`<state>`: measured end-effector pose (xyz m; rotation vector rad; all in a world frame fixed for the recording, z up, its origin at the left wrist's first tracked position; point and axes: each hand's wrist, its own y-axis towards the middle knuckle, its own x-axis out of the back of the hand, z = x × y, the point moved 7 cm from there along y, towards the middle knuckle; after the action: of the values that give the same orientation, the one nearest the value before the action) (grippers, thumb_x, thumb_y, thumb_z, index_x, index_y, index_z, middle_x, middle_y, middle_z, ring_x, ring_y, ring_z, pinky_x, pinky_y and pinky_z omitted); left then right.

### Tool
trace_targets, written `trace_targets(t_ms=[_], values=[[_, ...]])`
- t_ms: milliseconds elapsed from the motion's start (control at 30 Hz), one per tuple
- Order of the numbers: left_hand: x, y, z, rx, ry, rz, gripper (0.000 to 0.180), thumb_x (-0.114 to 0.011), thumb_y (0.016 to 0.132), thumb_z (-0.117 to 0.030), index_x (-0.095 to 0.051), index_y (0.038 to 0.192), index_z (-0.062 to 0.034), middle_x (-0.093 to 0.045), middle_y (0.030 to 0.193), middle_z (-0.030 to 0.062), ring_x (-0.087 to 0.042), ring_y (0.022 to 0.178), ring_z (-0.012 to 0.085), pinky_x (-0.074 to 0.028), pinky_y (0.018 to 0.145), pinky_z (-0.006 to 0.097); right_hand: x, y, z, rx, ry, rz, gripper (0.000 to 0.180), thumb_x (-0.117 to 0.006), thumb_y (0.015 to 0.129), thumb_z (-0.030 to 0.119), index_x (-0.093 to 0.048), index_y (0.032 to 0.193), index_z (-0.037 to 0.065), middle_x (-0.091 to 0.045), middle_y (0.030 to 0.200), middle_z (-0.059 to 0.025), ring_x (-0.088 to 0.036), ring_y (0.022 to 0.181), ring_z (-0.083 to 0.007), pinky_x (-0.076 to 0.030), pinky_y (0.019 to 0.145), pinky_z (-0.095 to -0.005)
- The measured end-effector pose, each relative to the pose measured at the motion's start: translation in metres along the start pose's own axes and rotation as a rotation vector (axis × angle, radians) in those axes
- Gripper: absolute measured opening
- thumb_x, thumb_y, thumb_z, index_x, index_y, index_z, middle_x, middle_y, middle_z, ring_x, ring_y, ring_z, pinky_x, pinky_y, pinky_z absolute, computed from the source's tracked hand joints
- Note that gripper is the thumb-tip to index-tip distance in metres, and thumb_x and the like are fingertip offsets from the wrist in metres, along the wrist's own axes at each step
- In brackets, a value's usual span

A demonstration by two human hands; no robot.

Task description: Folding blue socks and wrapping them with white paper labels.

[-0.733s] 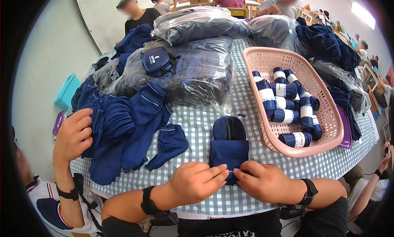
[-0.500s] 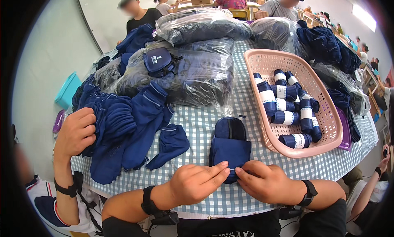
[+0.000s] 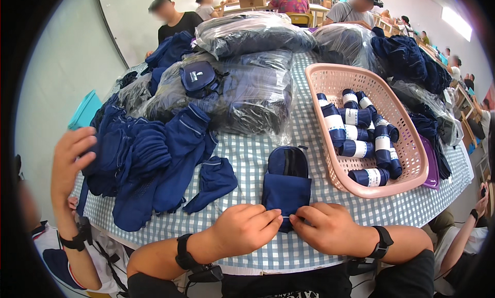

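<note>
A dark blue zip pouch lies on the table in front of me, its far rounded end showing a dark inside. Folded dark blue cloth covers its near part. My left hand is closed, thumb and fingers pinching the cloth's near edge, where a thin pale line runs across. On the other side of that edge, my right hand pinches it too, fingertips a short gap from the left ones. The fingers hide part of the near corners. Left of the pouch rests a loose sock-shaped blue cloth piece.
At right stands a pink basket with several banded navy rolls. Piled blue cloth fills the left; plastic-wrapped bundles lie behind, one topped by a closed navy pouch. A co-worker's hand hovers beside the left pile.
My left fingers have curled in closer at the cloth's near edge; both hands keep nearly the same place. The co-worker's hand at left has moved left, and its fingers have opened.
</note>
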<state>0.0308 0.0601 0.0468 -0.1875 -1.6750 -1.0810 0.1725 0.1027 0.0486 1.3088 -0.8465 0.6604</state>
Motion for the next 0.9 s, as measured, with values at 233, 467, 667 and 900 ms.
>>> trace_targets(t_ms=[233,467,667,900], values=[[0.002,0.005,0.002,0.002,-0.007,0.057,0.010,-0.076,0.083,-0.012,-0.076,0.089,-0.0040,-0.076,0.097,0.0058,-0.068,0.088,0.0188,-0.056,0.076,0.035,-0.004,0.002,0.000,-0.002,0.022,0.047,0.014,-0.070,0.085,0.011,-0.072,0.090,-0.002,-0.059,0.088,-0.0047,-0.059,0.076,-0.0190,-0.054,0.054,-0.0293],[0.001,0.005,0.008,0.017,-0.162,0.185,0.023,-0.081,0.081,-0.020,-0.076,0.098,-0.0051,-0.075,0.105,0.0053,-0.070,0.100,0.0217,-0.057,0.085,0.036,-0.010,-0.003,0.003,0.037,0.082,0.107,0.018,-0.070,0.086,0.012,-0.070,0.088,-0.006,-0.058,0.095,-0.0084,-0.059,0.082,-0.0209,-0.055,0.059,-0.0311],[-0.001,0.005,0.004,-0.007,-0.082,0.177,0.030,-0.082,0.077,-0.021,-0.076,0.103,-0.0057,-0.075,0.108,0.0064,-0.071,0.101,0.0215,-0.058,0.086,0.036,-0.012,-0.004,-0.001,-0.031,0.093,0.139,0.036,-0.080,0.078,0.019,-0.071,0.104,-0.004,-0.059,0.097,-0.0080,-0.063,0.083,-0.0212,-0.058,0.065,-0.0315],[-0.002,0.002,-0.001,-0.034,-0.001,0.153,0.033,-0.081,0.074,-0.017,-0.075,0.105,-0.0050,-0.075,0.107,0.0070,-0.072,0.099,0.0210,-0.058,0.084,0.035,-0.016,-0.006,0.000,0.007,0.015,0.101,0.032,-0.076,0.079,0.017,-0.071,0.105,-0.002,-0.061,0.097,-0.0081,-0.064,0.082,-0.0218,-0.058,0.064,-0.0318]])
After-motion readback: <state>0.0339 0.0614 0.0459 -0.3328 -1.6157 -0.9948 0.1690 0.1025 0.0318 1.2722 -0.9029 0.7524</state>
